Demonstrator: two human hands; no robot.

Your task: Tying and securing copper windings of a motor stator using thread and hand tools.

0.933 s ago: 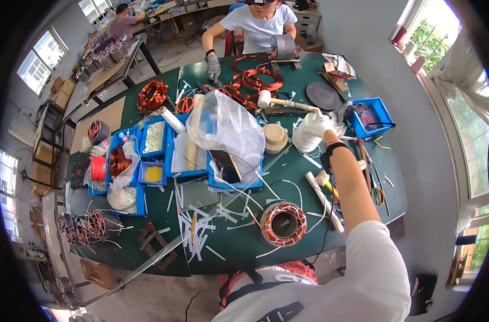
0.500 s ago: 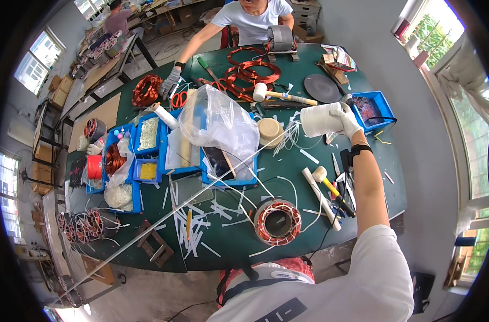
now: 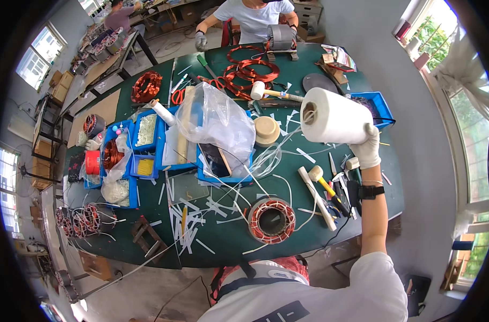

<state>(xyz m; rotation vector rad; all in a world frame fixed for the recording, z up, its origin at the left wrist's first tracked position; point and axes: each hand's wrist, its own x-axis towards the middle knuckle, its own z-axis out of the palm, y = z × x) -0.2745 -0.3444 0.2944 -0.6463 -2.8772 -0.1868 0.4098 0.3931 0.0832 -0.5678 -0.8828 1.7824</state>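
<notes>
My right hand (image 3: 369, 147), in a white glove, grips a large spool of white cord (image 3: 336, 117) by its right end, raised above the table's right side. The spool's hollow core end points left. Loose white cord (image 3: 271, 158) trails in loops from near the spool toward the middle. Close to the table's front edge lies a motor stator (image 3: 271, 236) with red windings laced in white, white leads sticking out from it. My left hand is out of the picture. A thin strand of cord (image 3: 130, 270) runs off toward the lower left.
Blue bins (image 3: 159, 166) and a clear plastic bag (image 3: 223, 115) fill the left-centre. Mallets (image 3: 330, 189), scissors and a white tube (image 3: 316, 197) lie right of the stator. Opposite, a co-worker (image 3: 249, 21) sits behind copper coils (image 3: 255, 70) and a grey stator (image 3: 281, 37).
My right hand has raised the spool toward me and turned it, so its core now shows. The long cord stretched across the table has dropped slack. The co-worker's gloved hand has withdrawn from the coil.
</notes>
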